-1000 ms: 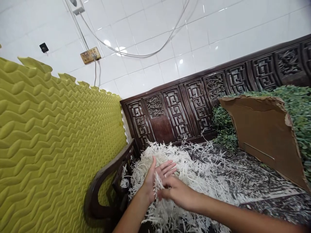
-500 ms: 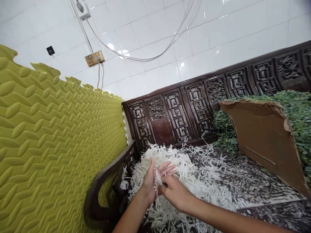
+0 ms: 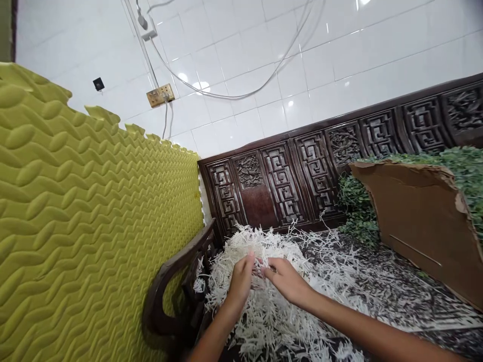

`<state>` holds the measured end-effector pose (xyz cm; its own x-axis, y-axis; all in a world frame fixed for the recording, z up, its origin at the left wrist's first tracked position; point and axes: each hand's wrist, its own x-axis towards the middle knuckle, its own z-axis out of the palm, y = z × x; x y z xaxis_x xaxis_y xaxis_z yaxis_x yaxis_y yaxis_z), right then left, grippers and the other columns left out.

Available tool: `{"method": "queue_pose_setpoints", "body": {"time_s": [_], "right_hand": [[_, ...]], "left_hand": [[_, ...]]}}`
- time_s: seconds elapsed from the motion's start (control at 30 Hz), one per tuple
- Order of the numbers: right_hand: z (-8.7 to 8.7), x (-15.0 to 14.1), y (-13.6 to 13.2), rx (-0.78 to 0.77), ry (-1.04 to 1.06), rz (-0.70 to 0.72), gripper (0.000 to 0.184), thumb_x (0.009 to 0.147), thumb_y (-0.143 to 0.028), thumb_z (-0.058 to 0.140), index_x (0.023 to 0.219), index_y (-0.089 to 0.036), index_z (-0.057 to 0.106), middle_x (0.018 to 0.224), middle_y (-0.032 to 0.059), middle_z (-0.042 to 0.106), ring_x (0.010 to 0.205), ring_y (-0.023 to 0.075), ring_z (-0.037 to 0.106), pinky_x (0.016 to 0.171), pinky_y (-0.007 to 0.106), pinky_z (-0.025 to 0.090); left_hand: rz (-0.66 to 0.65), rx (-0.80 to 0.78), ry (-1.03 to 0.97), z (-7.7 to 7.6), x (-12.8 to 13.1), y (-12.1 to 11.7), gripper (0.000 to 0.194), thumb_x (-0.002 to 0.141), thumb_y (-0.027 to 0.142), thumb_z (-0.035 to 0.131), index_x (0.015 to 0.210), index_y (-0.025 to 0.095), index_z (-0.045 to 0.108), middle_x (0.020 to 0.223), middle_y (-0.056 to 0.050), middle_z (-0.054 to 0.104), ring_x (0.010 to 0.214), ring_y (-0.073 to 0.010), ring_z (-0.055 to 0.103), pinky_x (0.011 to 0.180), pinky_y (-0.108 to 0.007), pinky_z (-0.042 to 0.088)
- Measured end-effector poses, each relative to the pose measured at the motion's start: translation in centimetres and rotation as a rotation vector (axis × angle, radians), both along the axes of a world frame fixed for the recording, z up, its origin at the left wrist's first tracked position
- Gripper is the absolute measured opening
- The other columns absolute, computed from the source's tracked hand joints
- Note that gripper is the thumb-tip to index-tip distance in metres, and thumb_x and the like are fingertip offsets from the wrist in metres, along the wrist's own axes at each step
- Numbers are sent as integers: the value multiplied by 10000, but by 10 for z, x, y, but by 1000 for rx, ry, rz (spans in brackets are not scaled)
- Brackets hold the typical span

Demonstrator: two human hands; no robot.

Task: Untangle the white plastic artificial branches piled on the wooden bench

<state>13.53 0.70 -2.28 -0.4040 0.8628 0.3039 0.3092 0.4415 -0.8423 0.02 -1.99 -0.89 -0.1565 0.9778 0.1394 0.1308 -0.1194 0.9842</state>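
A heap of white, branching plastic sprigs lies on the seat of a carved dark wood bench. Over the heap, my left hand is closed, thumb upward, around a small white sprig. From the right, my right hand pinches the same white piece, its fingertips close to those of my left hand. Most of the sprig is hidden between the fingers, and against the white heap its outline is hard to make out.
The bench's carved back runs along the tiled wall, its curved armrest at left. A yellow foam mat stands upright on the left. To the right, a torn cardboard sheet leans against green artificial foliage.
My left hand, open with its palm up before, has closed on the white sprig. My right hand has moved slightly up and right. The view has shifted a little.
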Motion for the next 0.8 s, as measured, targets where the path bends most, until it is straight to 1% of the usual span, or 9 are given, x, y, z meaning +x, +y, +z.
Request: {"method": "queue_pose_setpoints", "body": {"time_s": [0.1, 0.17, 0.3, 0.47, 0.53, 0.63, 0.7, 0.77, 0.8], "right_hand": [[4, -6, -13, 12, 22, 76, 261, 877, -326, 428, 676, -186, 517, 709, 13, 579, 734, 189, 518, 662, 275, 345], [9, -10, -22, 5, 50, 113, 270, 886, -341, 411, 681, -187, 496, 710, 8, 562, 722, 180, 499, 655, 272, 346], [19, -17, -33, -45, 114, 132, 275, 872, -352, 411, 645, -198, 412, 655, -19, 477, 673, 155, 440, 617, 261, 322], [23, -22, -42, -193, 154, 91, 236, 854, -324, 363, 644, -219, 346, 598, -37, 361, 564, 137, 355, 530, 253, 291], [29, -19, -55, -205, 141, 114, 262, 856, -350, 366, 629, -221, 353, 609, -24, 387, 564, 144, 359, 535, 262, 319], [46, -7, -82, -210, 122, 226, 330, 864, -454, 414, 634, -218, 404, 708, 15, 478, 668, 178, 447, 628, 294, 399], [55, 4, -92, -254, 143, 200, 369, 827, -541, 464, 651, -220, 414, 742, 28, 479, 723, 203, 472, 652, 312, 414], [57, 15, -89, -334, 147, 178, 397, 828, -601, 434, 708, -222, 449, 826, 48, 502, 764, 217, 477, 674, 332, 430], [54, 21, -83, -368, 144, 160, 405, 823, -612, 435, 717, -221, 453, 854, 55, 504, 784, 222, 474, 682, 336, 433]], "left_hand": [[138, 242, 246, 0, 0, -1, 452, 829, 558, 507, 579, 184, 464, 556, 12, 444, 584, -149, 407, 572, -255, 293], [182, 316, 348, 2, -4, -2, 463, 849, 541, 478, 552, 197, 389, 525, 31, 367, 548, -134, 338, 539, -260, 245], [165, 367, 418, 6, -11, 2, 482, 880, 523, 405, 535, 209, 284, 529, 40, 267, 533, -119, 255, 522, -264, 221], [179, 372, 442, 0, -17, 20, 499, 858, 502, 448, 507, 209, 246, 521, 39, 226, 525, -113, 234, 522, -263, 216], [238, 365, 429, 1, -34, 28, 514, 835, 526, 470, 494, 211, 249, 511, 40, 233, 517, -110, 221, 511, -261, 203], [413, 341, 363, 5, -84, 33, 557, 793, 613, 459, 484, 229, 199, 492, 46, 169, 515, -106, 155, 488, -268, 128], [488, 328, 320, 2, -116, 32, 574, 766, 652, 454, 495, 237, 163, 498, 47, 116, 531, -109, 137, 498, -272, 93], [472, 307, 304, -5, -132, 31, 581, 724, 647, 514, 492, 234, 178, 502, 46, 120, 541, -110, 153, 505, -271, 85], [429, 291, 305, -10, -132, 32, 579, 703, 630, 552, 479, 229, 199, 496, 46, 132, 539, -110, 167, 504, -268, 90]]}}
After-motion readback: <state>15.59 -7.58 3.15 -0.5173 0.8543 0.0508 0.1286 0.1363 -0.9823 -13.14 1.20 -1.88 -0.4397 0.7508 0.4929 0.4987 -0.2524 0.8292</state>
